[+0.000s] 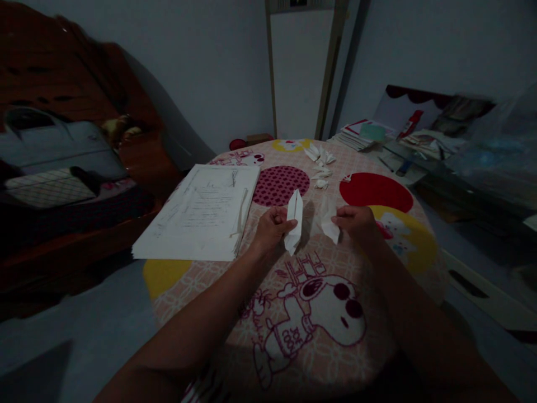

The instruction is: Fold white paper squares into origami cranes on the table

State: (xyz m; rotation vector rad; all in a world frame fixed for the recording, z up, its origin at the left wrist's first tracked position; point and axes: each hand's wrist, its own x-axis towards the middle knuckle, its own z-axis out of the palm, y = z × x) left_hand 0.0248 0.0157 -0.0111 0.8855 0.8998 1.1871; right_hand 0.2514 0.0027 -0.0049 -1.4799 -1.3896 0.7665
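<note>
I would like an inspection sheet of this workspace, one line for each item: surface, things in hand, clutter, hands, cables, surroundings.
Surface: round table under a cloth with a cartoon dog and coloured circles.
Things in hand: long folded paper; small folded paper.
Clutter: paper stack at the left; folded pieces at the far edge.
Hands: left hand grips the long folded paper; right hand grips the small folded paper.
Cables: nothing seen.
Surroundings: wooden furniture left, white panel behind, books right; dim light.

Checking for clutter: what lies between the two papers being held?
Head view: only bare tablecloth between the folded paper in the left hand and the smaller piece in the right hand.
</note>
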